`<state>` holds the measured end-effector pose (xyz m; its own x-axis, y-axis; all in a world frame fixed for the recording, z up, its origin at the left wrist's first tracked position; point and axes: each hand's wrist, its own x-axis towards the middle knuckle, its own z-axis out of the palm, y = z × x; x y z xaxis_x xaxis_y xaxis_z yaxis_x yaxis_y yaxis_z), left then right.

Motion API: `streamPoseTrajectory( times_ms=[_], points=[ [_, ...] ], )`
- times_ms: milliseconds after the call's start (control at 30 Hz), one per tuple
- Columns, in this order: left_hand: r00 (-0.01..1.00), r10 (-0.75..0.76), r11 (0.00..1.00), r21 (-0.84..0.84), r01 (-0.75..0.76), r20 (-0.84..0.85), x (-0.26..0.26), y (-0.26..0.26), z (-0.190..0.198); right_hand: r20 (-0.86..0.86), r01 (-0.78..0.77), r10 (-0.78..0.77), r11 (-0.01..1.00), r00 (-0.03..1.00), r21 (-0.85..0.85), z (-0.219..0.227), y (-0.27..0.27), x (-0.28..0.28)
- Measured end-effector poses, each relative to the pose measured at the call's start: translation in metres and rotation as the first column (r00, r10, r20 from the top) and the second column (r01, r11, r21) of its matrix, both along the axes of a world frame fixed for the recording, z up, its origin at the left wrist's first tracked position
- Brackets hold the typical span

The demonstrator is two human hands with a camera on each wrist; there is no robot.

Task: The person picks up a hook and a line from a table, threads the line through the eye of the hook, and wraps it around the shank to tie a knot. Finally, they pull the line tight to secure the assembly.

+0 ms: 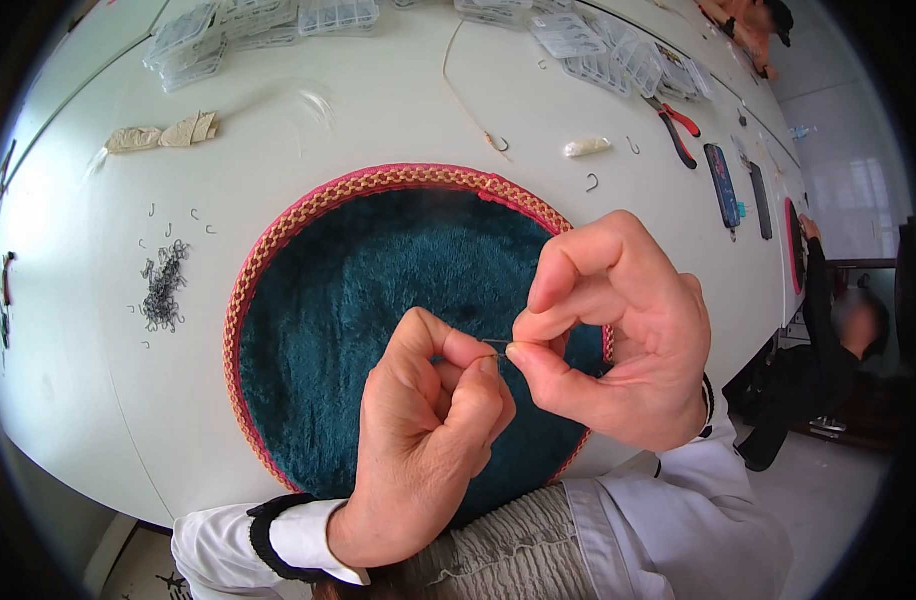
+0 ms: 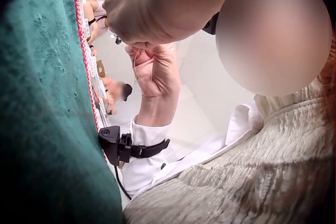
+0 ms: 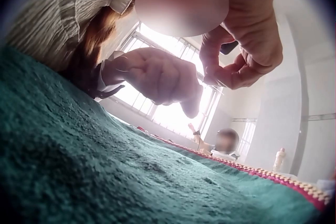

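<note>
Both hands meet over a round dark teal plush mat (image 1: 358, 290) with a pink and yellow woven rim (image 1: 268, 240). My left hand (image 1: 478, 372) pinches a tiny thin metal piece (image 1: 497, 346), probably a hook, between thumb and forefinger. My right hand (image 1: 526, 340) pinches the other end, its other fingers curled. In the left wrist view the left hand (image 2: 152, 8) is at the top, the right hand (image 2: 155, 71) below it with a fine thread (image 2: 135, 71) hanging. The right wrist view shows the left hand (image 3: 157, 74) and the right hand (image 3: 236, 56) above the mat (image 3: 79, 166).
A heap of small hooks (image 1: 165, 285) lies left of the mat. Further back are clear plastic boxes (image 1: 218, 30), red-handled pliers (image 1: 675, 125), a cord with a hook (image 1: 478, 120), a white piece (image 1: 586, 147) and dark flat gadgets (image 1: 723, 185). Another person (image 1: 838, 340) sits on the right.
</note>
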<state>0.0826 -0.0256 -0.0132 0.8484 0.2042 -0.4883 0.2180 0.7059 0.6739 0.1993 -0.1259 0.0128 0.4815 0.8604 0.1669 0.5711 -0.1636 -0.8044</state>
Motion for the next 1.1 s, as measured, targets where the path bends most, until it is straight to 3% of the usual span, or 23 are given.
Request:
streamPoseTrajectory(
  times_ms=[1100],
  points=[
    [1.0,-0.005,1.0,-0.003,0.005,-0.003,-0.0005,0.0,-0.0016,-0.012,0.033,-0.033,0.999,0.999,0.005,0.0006,0.0014,-0.0025]
  ],
)
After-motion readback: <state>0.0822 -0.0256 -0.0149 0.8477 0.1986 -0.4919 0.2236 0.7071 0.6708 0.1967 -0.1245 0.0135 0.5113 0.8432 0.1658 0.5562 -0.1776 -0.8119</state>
